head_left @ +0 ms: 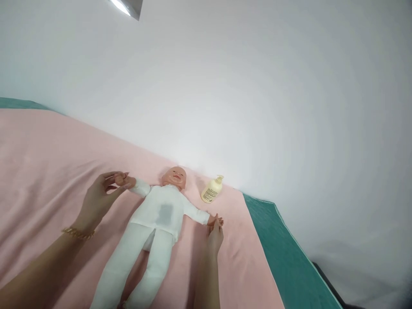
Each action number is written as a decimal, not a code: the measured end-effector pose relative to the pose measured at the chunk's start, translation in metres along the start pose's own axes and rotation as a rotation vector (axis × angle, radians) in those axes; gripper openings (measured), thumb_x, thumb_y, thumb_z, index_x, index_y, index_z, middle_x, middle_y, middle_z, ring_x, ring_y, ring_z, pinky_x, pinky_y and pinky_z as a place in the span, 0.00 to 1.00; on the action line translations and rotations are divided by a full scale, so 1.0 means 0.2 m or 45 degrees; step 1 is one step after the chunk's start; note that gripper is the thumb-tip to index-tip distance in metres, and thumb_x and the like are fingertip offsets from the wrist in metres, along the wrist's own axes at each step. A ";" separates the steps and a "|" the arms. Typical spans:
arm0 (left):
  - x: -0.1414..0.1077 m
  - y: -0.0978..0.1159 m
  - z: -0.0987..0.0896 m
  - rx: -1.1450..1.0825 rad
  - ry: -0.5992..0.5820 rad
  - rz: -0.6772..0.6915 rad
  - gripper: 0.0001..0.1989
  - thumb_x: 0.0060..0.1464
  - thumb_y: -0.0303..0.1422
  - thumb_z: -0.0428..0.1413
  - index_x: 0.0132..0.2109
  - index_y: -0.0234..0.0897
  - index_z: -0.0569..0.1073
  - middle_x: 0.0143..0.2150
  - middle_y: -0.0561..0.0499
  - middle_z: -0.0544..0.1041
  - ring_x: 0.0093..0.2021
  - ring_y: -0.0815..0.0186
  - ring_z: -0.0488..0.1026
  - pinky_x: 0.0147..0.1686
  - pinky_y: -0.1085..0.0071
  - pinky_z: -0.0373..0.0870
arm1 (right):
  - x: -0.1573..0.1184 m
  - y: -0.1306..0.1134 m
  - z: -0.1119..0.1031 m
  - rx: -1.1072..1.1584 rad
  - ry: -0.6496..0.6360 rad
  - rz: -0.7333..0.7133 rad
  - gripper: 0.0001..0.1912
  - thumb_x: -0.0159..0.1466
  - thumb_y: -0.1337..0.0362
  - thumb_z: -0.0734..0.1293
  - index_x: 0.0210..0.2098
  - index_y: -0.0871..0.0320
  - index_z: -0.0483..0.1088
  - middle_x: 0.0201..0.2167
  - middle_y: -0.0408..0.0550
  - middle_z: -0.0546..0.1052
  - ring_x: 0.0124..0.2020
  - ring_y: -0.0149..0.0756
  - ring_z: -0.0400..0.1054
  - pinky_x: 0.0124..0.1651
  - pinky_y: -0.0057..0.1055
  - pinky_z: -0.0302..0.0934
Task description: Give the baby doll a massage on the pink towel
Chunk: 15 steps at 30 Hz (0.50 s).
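Observation:
A baby doll in a white top and white trousers lies on its back on a pink sheet, arms spread to both sides. A grey patch marks the front of its top. My left hand grips the doll's hand at the left, thumb below and fingers above, holding that arm slightly raised. At the right, my right hand pinches the doll's other hand between thumb and fingers. Just beyond that arm, a pale yellow pump bottle leans on the sheet, with printed text on its side.
Behind the doll's head rises a white wall. A green surface shows past the sheet's right edge, with another green strip at the far left. A dark edge runs along the lower right. A light shines at the top.

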<state>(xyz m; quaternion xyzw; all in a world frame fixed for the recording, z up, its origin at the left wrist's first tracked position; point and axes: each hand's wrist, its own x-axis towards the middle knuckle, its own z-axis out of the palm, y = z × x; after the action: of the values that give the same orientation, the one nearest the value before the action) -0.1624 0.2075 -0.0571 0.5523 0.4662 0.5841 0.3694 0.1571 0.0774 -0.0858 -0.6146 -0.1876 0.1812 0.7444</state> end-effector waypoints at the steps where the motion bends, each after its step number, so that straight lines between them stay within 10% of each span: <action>1: -0.02 -0.01 0.02 0.021 -0.024 0.061 0.22 0.51 0.47 0.60 0.49 0.43 0.69 0.56 0.47 0.74 0.52 0.53 0.72 0.47 0.59 0.73 | -0.02 -0.01 0.01 -0.041 0.045 -0.007 0.26 0.60 0.47 0.65 0.50 0.61 0.71 0.50 0.54 0.75 0.52 0.43 0.69 0.49 0.34 0.67; 5: -0.12 -0.06 0.08 0.255 -0.254 0.288 0.19 0.55 0.47 0.57 0.53 0.52 0.70 0.55 0.54 0.75 0.51 0.55 0.73 0.49 0.58 0.73 | -0.19 -0.09 0.09 -0.210 0.137 -0.196 0.24 0.64 0.50 0.64 0.55 0.54 0.69 0.59 0.48 0.69 0.59 0.41 0.64 0.57 0.32 0.61; 11: -0.18 -0.12 0.15 0.403 -0.605 0.955 0.15 0.62 0.35 0.53 0.54 0.52 0.73 0.53 0.56 0.77 0.53 0.60 0.73 0.54 0.63 0.67 | -0.41 -0.04 0.16 -0.494 -0.388 -0.921 0.17 0.67 0.65 0.62 0.55 0.57 0.69 0.50 0.54 0.73 0.52 0.40 0.68 0.54 0.38 0.65; 15: -0.19 -0.12 0.18 0.605 -0.659 1.059 0.18 0.65 0.32 0.47 0.59 0.47 0.70 0.54 0.52 0.76 0.54 0.60 0.72 0.54 0.60 0.65 | -0.45 0.01 0.20 -0.622 -0.567 -1.284 0.20 0.66 0.73 0.62 0.56 0.53 0.68 0.48 0.51 0.74 0.52 0.38 0.68 0.52 0.38 0.67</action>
<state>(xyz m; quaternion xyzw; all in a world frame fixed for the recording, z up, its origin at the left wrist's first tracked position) -0.1243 0.1843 -0.0924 0.8843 0.2212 0.4044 0.0748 0.0588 0.0671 -0.0863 -0.5504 -0.6437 -0.1181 0.5185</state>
